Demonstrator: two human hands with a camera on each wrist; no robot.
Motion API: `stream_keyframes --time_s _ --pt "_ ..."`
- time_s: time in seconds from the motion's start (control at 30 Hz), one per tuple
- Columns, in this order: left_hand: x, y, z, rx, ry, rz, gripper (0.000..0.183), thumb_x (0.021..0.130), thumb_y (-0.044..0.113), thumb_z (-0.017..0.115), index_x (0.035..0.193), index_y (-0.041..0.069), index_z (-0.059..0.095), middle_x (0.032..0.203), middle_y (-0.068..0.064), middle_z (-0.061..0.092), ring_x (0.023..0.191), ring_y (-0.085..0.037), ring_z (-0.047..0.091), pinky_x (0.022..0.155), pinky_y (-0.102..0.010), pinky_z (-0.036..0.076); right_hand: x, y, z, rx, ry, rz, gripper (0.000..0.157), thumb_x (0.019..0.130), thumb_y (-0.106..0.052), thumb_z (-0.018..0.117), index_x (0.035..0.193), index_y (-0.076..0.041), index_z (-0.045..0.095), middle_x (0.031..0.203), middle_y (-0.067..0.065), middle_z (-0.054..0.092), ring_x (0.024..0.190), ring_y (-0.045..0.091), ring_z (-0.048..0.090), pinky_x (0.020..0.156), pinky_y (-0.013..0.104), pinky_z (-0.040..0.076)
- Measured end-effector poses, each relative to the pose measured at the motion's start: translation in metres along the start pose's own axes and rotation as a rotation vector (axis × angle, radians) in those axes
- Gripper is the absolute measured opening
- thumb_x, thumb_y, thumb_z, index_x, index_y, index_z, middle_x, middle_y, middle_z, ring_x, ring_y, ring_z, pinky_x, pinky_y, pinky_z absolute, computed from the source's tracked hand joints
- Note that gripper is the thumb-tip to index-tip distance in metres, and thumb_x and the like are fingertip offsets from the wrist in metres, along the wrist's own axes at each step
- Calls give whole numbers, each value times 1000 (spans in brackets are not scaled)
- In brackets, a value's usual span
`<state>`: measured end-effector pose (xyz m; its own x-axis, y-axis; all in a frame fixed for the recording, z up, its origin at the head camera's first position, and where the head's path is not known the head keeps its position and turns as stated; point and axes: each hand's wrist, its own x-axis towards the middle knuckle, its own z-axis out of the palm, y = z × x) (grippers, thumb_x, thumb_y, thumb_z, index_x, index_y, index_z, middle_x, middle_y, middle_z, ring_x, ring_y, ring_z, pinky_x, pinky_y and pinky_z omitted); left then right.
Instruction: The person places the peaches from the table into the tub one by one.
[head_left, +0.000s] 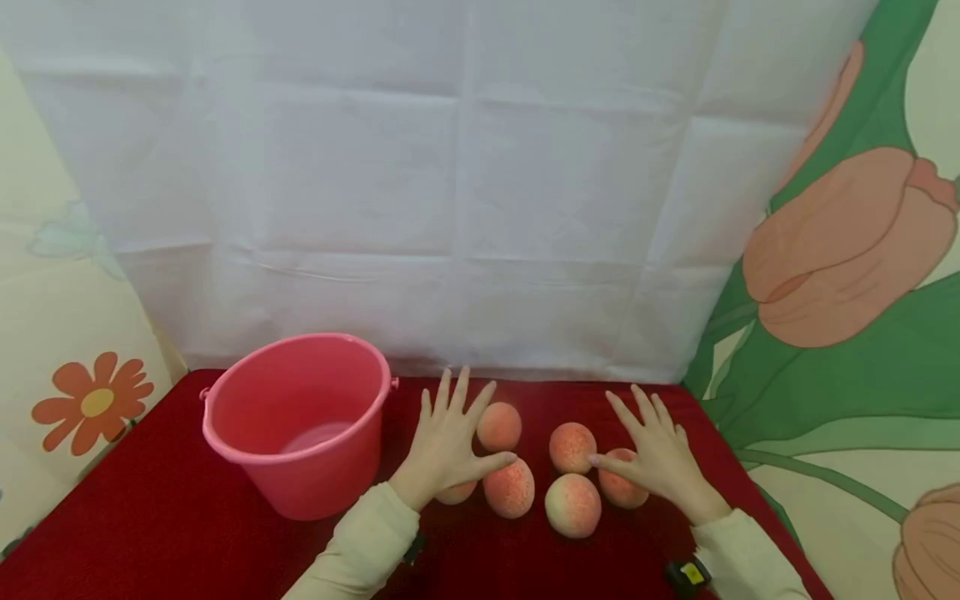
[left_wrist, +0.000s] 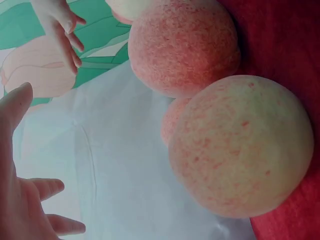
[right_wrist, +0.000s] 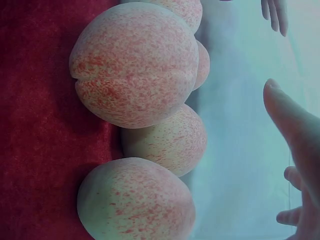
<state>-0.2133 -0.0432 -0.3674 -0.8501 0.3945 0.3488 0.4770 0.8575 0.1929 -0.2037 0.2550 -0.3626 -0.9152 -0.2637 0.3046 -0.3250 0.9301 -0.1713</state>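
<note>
My left hand (head_left: 444,446) hovers over the left group of peaches with fingers spread, holding nothing. Under its thumb lies a pink-red peach (head_left: 510,492); another peach (head_left: 499,427) sits behind it, and a paler one (head_left: 456,494) is partly hidden by the hand. On the right, my right hand (head_left: 663,458) is spread the same way above a peach (head_left: 624,492) that it partly covers. Beside that one are a reddish peach (head_left: 572,447) and a yellow-and-pink peach (head_left: 573,507). Both wrist views show the peaches resting below the raised hands (left_wrist: 20,200).
A pink bucket (head_left: 300,475) stands upright at the left, its inside showing no contents. Dark red cloth (head_left: 135,517) covers the table. A creased white sheet (head_left: 450,183) hangs along the back edge, with flower-printed fabric (head_left: 840,375) at the sides.
</note>
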Motion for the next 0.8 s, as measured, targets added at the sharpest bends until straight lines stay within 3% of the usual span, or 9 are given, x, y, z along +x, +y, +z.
stream_keyframes --time_s 0.37,0.53,0.8 --pt "-7 -2 -6 -161 -38 43 85 80 66 49 144 16 24 149 -16 17 135 -36 16 100 -58 26 0 1 2 17 -11 12 91 72 -59 66 140 -9 32 144 23 20 127 49 18 82 75 25" --pt "-14 -4 -9 -236 49 61 73 85 52 54 141 11 32 142 -17 32 129 -34 31 97 -51 36 0 1 3 16 -7 4 90 72 -58 65 140 -9 32 143 24 22 127 49 19 82 74 27" --pt "-24 -7 -14 -387 189 21 51 84 30 64 126 6 50 119 -9 56 107 -22 54 83 -41 48 1 0 5 26 5 -14 84 76 -54 64 138 -4 35 136 27 34 121 50 30 80 67 36"
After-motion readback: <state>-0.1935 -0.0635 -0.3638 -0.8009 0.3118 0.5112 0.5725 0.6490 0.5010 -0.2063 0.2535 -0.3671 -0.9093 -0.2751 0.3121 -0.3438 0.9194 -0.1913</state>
